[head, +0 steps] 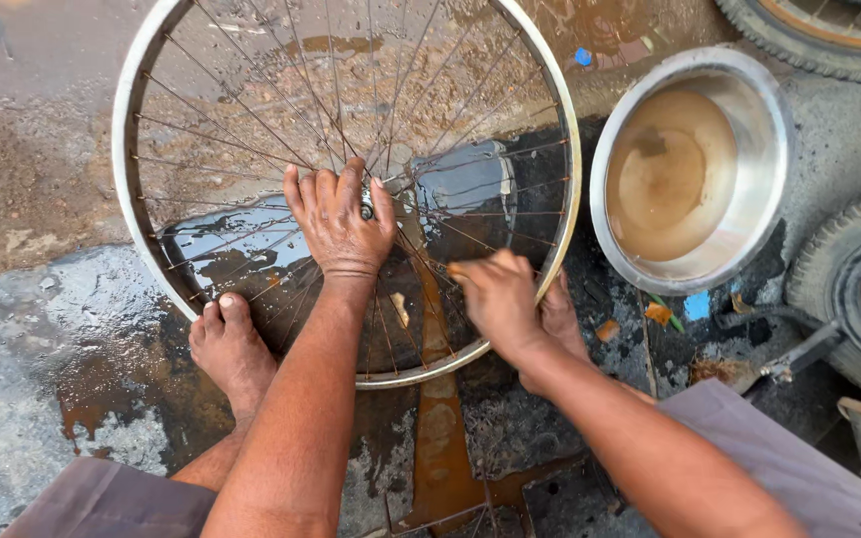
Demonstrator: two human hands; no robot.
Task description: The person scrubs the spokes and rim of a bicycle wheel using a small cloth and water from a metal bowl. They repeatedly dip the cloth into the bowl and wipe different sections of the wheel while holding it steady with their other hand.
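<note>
Two bare hands work a spoked wheel (pixel 346 189) lying flat on wet, rust-stained ground (pixel 32 329). The left hand (pixel 339 221) spreads wide, palm down, over the hub (pixel 367 204) at the wheel's centre, pinning it. The right hand (pixel 495 296) is curled narrow on the spokes (pixel 490 214) near the rim (pixel 568 149) at about 5 o'clock; whether it pinches a spoke or a small tool cannot be told. A foot (pixel 231 344) braces the rim at 8 o'clock. A steel bowl (pixel 759 214) of murky water sits at 3 o'clock, just beside the wheel, with tyres (pixel 834 254) past it. Judging by this, steady hub pressure and a firm foot would keep the wheel from sliding on the slick ground, and working one spoke at a time would keep the fingers clear of the neighbouring crossed wires.
</note>
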